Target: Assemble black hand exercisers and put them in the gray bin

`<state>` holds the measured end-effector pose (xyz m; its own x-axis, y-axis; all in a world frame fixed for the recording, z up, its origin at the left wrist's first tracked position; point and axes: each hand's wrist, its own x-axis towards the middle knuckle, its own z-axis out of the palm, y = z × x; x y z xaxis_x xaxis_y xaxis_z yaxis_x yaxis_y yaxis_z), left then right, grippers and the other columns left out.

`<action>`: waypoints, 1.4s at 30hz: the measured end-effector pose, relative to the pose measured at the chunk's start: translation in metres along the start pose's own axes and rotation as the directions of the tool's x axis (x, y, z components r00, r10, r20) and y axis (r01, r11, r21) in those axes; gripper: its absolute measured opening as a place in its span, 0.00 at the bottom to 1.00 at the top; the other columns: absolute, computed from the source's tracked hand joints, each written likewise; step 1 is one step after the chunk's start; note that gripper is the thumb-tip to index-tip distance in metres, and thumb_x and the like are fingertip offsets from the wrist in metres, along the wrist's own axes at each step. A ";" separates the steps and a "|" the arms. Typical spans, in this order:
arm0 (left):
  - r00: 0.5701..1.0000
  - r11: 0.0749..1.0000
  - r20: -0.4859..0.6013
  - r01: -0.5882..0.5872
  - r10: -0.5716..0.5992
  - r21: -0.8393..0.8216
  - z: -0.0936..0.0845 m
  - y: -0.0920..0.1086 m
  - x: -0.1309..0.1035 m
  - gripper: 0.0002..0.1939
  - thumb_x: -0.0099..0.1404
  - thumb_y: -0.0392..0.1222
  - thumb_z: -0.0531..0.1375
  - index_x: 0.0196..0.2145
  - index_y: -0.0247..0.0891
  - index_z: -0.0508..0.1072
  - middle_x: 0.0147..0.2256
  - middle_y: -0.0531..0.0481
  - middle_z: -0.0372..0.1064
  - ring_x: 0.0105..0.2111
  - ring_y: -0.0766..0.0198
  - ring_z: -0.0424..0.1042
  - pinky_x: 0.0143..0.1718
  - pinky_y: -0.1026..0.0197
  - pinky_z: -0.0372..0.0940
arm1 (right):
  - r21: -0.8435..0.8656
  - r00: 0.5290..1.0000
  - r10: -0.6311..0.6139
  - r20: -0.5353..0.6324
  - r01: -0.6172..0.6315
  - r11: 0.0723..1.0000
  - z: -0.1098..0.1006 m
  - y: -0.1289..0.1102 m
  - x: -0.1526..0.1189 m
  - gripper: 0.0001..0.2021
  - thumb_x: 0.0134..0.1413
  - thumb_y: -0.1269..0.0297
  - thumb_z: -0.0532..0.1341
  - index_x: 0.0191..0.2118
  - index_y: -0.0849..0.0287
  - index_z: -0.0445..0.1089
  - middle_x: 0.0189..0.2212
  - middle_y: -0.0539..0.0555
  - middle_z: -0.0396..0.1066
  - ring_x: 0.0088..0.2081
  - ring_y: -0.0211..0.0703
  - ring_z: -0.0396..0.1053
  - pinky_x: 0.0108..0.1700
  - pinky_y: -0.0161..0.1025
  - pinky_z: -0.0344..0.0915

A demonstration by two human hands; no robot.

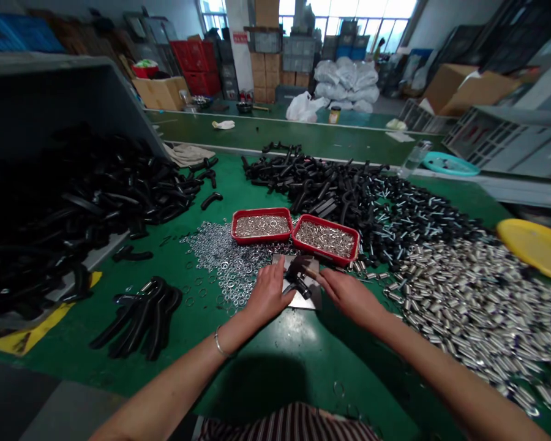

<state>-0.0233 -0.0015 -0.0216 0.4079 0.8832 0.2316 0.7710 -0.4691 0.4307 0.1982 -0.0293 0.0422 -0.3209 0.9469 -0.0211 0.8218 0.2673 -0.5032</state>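
Note:
In the middle of the green table lies a small metal plate (pixel 311 300). My left hand (pixel 267 290) rests at its left side, with fingers closed around a black plastic handle (pixel 305 290) that lies on the plate. My right hand (pixel 349 295) grips the wooden shaft of a hammer (pixel 298 266). The dark hammer head is over the plate, just above the black handle; whether they touch I cannot tell. Two red trays (pixel 262 239) of small metal parts stand just beyond the plate. Loose metal washers (pixel 224 264) spread to the left of my hands.
Finished-looking black handles (pixel 144 318) lie front left, beside a grey crate (pixel 133 110) heaped with more. Black handles (pixel 321 184) and bolts with black heads (pixel 395 211) pile up behind. Metal sleeves (pixel 477 300) cover the right side, near a yellow lid (pixel 537 248).

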 end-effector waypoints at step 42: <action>0.990 0.975 0.116 0.096 -0.074 -0.200 -0.018 -0.015 -0.004 0.23 0.64 0.47 0.62 0.55 0.41 0.64 0.55 0.43 0.63 0.57 0.50 0.59 0.60 0.47 0.55 | 0.598 0.923 0.237 -0.304 -0.009 0.801 -0.017 0.022 0.019 0.14 0.64 0.49 0.56 0.42 0.55 0.64 0.31 0.54 0.76 0.31 0.46 0.76 0.37 0.44 0.73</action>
<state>-0.0457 0.0023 -0.0130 0.4037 0.9098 0.0963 0.6933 -0.3729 0.6166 0.2182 -0.0020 0.0460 0.0416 0.9914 0.1238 0.3795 0.0989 -0.9199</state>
